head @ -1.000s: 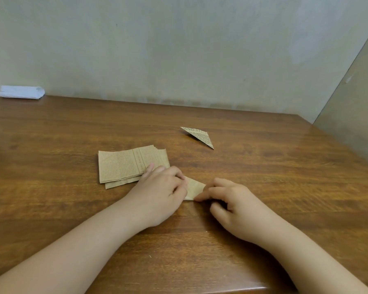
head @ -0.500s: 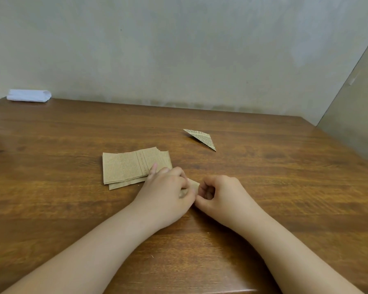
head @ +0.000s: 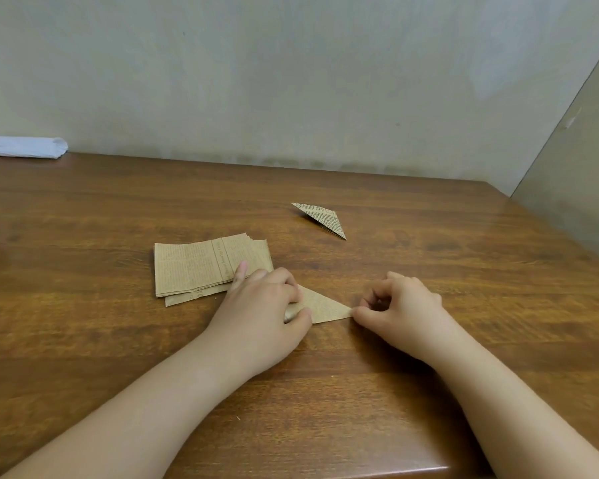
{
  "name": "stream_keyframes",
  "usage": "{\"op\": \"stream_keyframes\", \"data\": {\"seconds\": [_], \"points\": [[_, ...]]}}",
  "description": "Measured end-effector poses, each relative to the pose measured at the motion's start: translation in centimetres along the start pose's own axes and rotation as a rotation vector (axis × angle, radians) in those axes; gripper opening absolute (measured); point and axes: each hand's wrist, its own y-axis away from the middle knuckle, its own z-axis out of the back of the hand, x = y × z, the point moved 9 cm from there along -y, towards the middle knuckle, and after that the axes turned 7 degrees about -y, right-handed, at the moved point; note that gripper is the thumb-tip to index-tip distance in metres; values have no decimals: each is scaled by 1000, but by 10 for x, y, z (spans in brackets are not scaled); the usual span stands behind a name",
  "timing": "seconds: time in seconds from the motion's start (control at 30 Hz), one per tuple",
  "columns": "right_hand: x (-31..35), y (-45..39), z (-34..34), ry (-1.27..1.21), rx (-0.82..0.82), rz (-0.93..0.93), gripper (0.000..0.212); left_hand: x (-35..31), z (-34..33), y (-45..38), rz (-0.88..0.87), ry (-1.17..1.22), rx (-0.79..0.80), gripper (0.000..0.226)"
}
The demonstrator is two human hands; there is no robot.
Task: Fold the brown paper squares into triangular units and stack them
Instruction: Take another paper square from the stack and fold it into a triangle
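Hands at work on a folded brown paper triangle [head: 327, 307] lying flat on the wooden table [head: 429, 271]. Left hand [head: 260, 312]: fingers curled over the triangle's left part, thumb and forefinger pressing it down; the little finger reaches onto the near right corner of the stack of brown paper squares [head: 201, 267], which lies just left of and beyond this hand. Right hand [head: 400, 307]: fingers bent into a loose fist, with the thumb and forefinger tips meeting at the triangle's right point; from this view it cannot be told whether they pinch the point or only press it to the table. The remaining fingers of the right hand hold nothing. The triangle spans the gap between the two hands, its long edge toward the person and its apex hidden under the left fingers. A finished triangular unit [head: 322, 219], printed side up, lies well beyond the fingers of both hands, apart from the stack. A white folded cloth [head: 28, 146] rests at the far left edge of the table, against the wall [head: 291, 81].
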Motion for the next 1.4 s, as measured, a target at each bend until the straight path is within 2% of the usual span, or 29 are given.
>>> {"op": "stream_keyframes", "data": {"seconds": [0.17, 0.3, 0.4, 0.6, 0.97, 1.2, 1.4], "points": [[-8, -1, 14, 37, -34, -49, 22, -1, -1, 2, -11, -20, -5, 38], [22, 6, 6, -85, -35, 137, 10, -1, 2, 1, -18, -8, 5, 39], [40, 9, -17, -41, 27, 207, 14, -4, 3, 0, -10, -20, -7, 40], [34, 9, -27, -45, -44, 173, 23, -10, -1, 5, 36, -101, -38, 36], [31, 9, -27, -47, -61, 151, 22, 18, 7, 21, 214, -35, -14, 35], [33, 10, -26, -54, -64, 162, 20, 33, 12, 26, 270, -28, 25, 37], [32, 9, -26, -62, -60, 169, 18, 47, 17, 34, 327, 12, 31, 30]]}}
